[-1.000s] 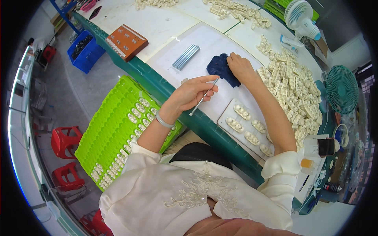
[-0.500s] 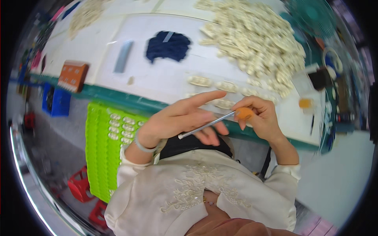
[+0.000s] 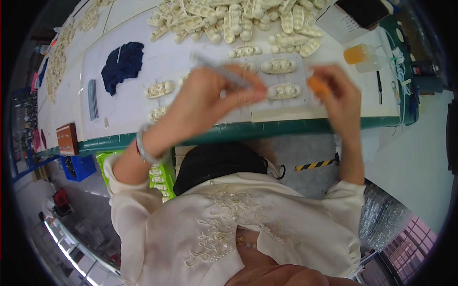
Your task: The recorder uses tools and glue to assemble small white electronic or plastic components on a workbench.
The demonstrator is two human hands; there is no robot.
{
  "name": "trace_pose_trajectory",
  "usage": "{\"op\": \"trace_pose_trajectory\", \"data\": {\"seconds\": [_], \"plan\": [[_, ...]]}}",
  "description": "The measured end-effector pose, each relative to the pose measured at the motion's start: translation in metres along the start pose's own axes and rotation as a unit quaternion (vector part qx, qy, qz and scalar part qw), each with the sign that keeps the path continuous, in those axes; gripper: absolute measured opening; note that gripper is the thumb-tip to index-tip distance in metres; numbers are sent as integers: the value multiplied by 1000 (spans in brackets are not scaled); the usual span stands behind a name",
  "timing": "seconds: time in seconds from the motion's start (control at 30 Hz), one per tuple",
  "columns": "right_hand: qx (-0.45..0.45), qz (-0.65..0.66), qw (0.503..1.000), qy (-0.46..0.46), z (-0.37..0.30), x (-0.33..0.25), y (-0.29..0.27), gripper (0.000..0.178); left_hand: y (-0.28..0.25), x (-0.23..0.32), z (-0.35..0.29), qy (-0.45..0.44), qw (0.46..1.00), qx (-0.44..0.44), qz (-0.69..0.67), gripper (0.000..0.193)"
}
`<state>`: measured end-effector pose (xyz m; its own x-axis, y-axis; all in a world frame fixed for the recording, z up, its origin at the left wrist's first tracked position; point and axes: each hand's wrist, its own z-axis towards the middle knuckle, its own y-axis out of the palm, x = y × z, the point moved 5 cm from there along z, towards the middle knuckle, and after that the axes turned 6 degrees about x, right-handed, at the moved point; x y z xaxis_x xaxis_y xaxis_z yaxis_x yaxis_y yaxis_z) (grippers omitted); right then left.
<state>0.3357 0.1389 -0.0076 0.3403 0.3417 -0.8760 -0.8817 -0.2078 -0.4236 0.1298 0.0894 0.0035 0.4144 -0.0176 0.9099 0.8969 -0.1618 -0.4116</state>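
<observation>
My left hand (image 3: pixel 202 97) is closed round a slim silver-grey rod (image 3: pixel 217 70), blurred by motion, over the front of the white table. To its right, my right hand (image 3: pixel 342 97) pinches a small orange piece (image 3: pixel 318 87), also blurred; its exact kind I cannot make out. The rod and the orange piece are apart. Between my hands lies a cream oval piece with raised round parts (image 3: pixel 284 91), close to my left fingertips. A similar cream oval piece (image 3: pixel 278 66) sits just behind it. More of them (image 3: pixel 160 89) lie left of my left hand, which partly hides the row.
A heap of cream pieces (image 3: pixel 234 21) covers the far table. Left are a navy cloth (image 3: pixel 121 64), a grey bar (image 3: pixel 92 100) and a brown block (image 3: pixel 67 139). Right stand an orange-filled container (image 3: pixel 354 55) and a thin black stick (image 3: pixel 379 87). Below the edge is a green tray (image 3: pixel 168 178).
My hands have moved apart, the right one going right with the orange piece. The rod has come away from it into my left hand's grip. The view has shifted to the right.
</observation>
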Motion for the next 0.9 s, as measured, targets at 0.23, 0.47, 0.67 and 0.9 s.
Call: {"op": "trace_pose_trajectory", "data": {"seconds": [0.23,0.47,0.67,0.9], "plan": [[-172,-62,982,40,42,40,23,27,13,-7,68,57,998,15,20,17],[-145,-21,989,15,41,52,23,24,27,-9,72,40,995,-15,92,16],[-149,-15,989,7,41,52,24,22,26,-15,76,29,999,-15,-25,18],[-153,-3,988,25,40,55,24,21,28,-14,79,30,998,-19,-49,17]]}}
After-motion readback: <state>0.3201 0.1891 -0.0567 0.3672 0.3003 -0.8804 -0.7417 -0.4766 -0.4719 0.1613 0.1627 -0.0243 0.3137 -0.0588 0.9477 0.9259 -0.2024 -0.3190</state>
